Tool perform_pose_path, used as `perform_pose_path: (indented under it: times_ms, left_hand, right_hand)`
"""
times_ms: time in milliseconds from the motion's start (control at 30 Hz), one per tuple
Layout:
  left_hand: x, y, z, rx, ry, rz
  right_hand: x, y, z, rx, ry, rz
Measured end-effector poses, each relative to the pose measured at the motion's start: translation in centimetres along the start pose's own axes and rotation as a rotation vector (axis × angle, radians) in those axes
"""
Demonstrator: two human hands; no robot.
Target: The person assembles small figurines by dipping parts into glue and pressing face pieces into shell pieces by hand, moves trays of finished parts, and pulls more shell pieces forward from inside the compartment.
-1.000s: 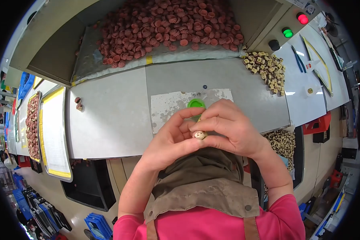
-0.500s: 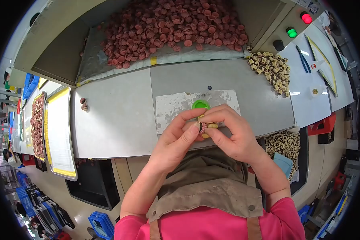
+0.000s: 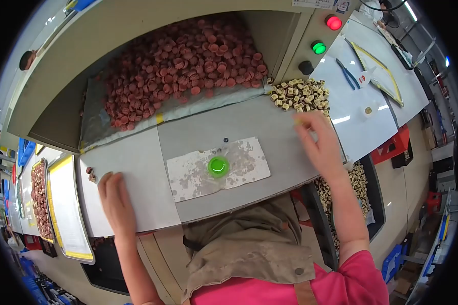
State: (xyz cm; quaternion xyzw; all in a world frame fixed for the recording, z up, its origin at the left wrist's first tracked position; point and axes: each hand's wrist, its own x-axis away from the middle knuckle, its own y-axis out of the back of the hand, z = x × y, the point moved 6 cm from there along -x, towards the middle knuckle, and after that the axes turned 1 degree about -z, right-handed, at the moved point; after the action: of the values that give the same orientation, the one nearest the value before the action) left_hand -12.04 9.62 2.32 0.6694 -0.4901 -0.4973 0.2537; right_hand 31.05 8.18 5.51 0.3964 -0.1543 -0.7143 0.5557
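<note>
Hands now parted, formerly joined: the left hand [image 3: 118,208], loosely curled, lies beside the small brown pieces [image 3: 90,174], their short row running away from the person; the right hand [image 3: 322,147], fingers bent, meets the near edge of the checkered pieces [image 3: 300,96], partly obscuring it. Whether either grasps anything cannot be told. Green dish [image 3: 218,166], mouth upward, between.

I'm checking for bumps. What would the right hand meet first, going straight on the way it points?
The right hand would probably meet the pile of cream and brown pieces just ahead, though its height above the tabletop is unclear.
</note>
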Motion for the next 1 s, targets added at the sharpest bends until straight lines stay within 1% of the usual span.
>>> perform_pose_path:
  times_ms: [67, 167, 233, 300, 367, 433, 500, 600, 633, 667, 700, 767, 833, 900, 933, 1000]
  left_hand:
    - [-0.9, 0.2, 2.4, -0.284, -0.095, -0.055]
    - [-2.6, 0.3, -0.1, -0.363, -0.116, -0.164]
    - [-3.6, -1.6, -2.6, -0.221, -0.249, -0.074]
    - [-5.4, -3.8, -5.3, 0.008, -0.283, 0.046]
    - [-7.5, -5.9, -7.2, 0.057, -0.281, -0.038]
    - [-9.3, -7.4, -7.4, 0.052, -0.195, -0.154]
    - [-10.5, -8.1, -6.7, 0.068, -0.179, -0.153]
    - [-10.2, -8.1, -6.6, 0.095, -0.214, -0.142]
    - [-10.1, -7.6, -7.0, 0.108, -0.240, -0.138]
    - [-9.8, -7.1, -7.4, 0.106, -0.222, -0.090]
    - [-9.3, -6.8, -7.7, 0.201, -0.233, -0.076]
    - [-8.4, -6.2, -8.3, 0.387, -0.247, -0.062]
    - [-7.0, -5.6, -9.2, 0.423, -0.200, 0.037]
    - [-5.8, -5.7, -8.9, 0.455, -0.169, 0.100]
    - [-5.1, -5.6, -8.5, 0.615, -0.057, 0.136]
    - [-2.9, -5.6, -8.2, 0.926, 0.176, 0.216]
  right_hand:
    - [-1.0, 1.1, -1.2, 0.127, 0.027, -0.089]
    - [-2.4, 0.1, -1.1, 0.315, 0.250, -0.110]
    - [-2.8, -1.5, -2.1, 0.402, 0.286, -0.097]
    - [-3.4, -2.5, -2.3, 0.449, 0.300, -0.083]
    - [-3.4, -2.5, -2.2, 0.467, 0.276, -0.067]
    - [-3.0, -2.4, -1.3, 0.436, 0.291, -0.023]
    - [-2.2, -2.1, -0.9, 0.398, 0.250, 0.038]
    - [-0.5, -1.6, 1.1, 0.179, 0.190, 0.175]
    - [-0.1, -1.7, 1.4, 0.181, 0.203, 0.246]
    - [-0.1, -1.9, 1.4, 0.183, 0.216, 0.315]
    - [0.0, -2.1, 1.5, 0.182, 0.227, 0.385]
    - [-0.6, -2.5, 1.8, 0.151, 0.178, 0.355]
    - [-0.9, -3.1, 1.5, 0.101, 0.108, 0.318]
    - [-1.1, -3.5, 1.4, 0.083, 0.189, 0.304]
    - [-1.1, -3.6, 1.5, 0.070, 0.230, 0.296]
    - [-0.9, -3.6, 1.5, 0.073, 0.235, 0.278]
